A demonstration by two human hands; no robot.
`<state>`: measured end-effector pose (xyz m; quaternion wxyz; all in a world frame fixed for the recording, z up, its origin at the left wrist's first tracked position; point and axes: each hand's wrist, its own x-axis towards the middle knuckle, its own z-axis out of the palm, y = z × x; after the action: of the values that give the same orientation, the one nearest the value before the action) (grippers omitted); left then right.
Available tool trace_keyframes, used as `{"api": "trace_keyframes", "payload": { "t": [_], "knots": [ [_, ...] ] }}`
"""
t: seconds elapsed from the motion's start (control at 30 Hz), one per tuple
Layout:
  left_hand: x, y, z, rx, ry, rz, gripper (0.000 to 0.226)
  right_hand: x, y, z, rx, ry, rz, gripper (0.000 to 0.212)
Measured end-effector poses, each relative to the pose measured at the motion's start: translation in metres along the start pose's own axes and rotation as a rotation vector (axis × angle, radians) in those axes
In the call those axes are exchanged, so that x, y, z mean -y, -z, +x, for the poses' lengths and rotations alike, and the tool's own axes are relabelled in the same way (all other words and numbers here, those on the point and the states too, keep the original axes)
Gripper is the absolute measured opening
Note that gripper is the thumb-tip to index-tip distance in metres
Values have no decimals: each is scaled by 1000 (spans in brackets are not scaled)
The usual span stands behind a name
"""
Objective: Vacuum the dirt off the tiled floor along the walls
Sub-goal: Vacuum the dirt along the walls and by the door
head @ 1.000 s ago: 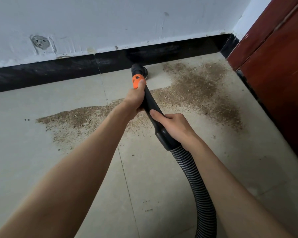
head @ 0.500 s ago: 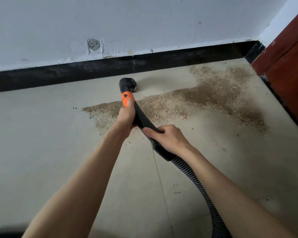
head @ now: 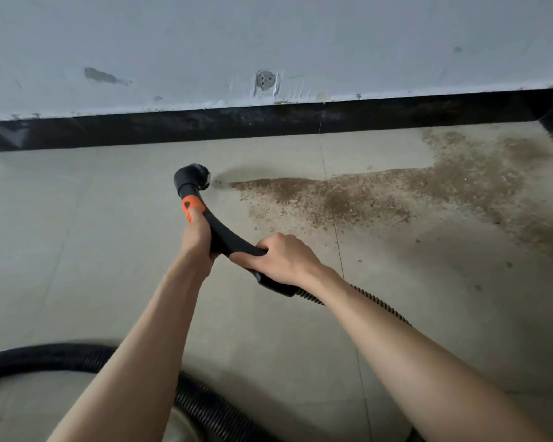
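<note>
Hands first: left hand (head: 196,239) wrapped round black vacuum wand (head: 229,240) just below orange collar (head: 192,207); right hand (head: 276,258) clamped on wand's rear end, by ribbed hose (head: 377,306). Brush nozzle (head: 194,180) down on tiled floor (head: 77,234), at left tip of dirt (head: 348,199), near black skirting (head: 205,126).

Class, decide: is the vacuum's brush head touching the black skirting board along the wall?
Apart. The head view shows a band of bare tiled floor between the brush head and the skirting board.
</note>
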<state>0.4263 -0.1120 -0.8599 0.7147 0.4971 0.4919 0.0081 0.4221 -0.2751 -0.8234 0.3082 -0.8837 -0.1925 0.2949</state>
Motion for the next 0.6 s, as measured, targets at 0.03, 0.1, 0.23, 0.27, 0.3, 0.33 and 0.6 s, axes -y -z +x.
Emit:
{"api": "trace_keyframes", "payload": {
  "t": [0.03, 0.1, 0.23, 0.27, 0.3, 0.33, 0.6],
  "knots": [
    [0, 4, 1, 6, 5, 1, 66, 2, -3, 1, 7, -5, 3, 58],
    [0, 10, 2, 14, 12, 20, 62, 4, -9, 4, 9, -32, 9, 58],
    [0, 11, 0, 83, 28, 36, 56, 4, -13, 6, -13, -75, -10, 59],
    [-1, 9, 0, 99, 29, 36, 57, 4, -12, 6, -18, -78, -6, 59],
    [-1, 7, -1, 108, 31, 35, 57, 3, -11, 6, -22, -81, 2, 58],
    [-1, 5, -1, 110, 34, 35, 58, 3, -10, 5, -24, -84, 9, 58],
    [18, -8, -10, 115, 41, 75, 56, -11, -6, -18, 0, -120, 44, 58]
  ]
}}
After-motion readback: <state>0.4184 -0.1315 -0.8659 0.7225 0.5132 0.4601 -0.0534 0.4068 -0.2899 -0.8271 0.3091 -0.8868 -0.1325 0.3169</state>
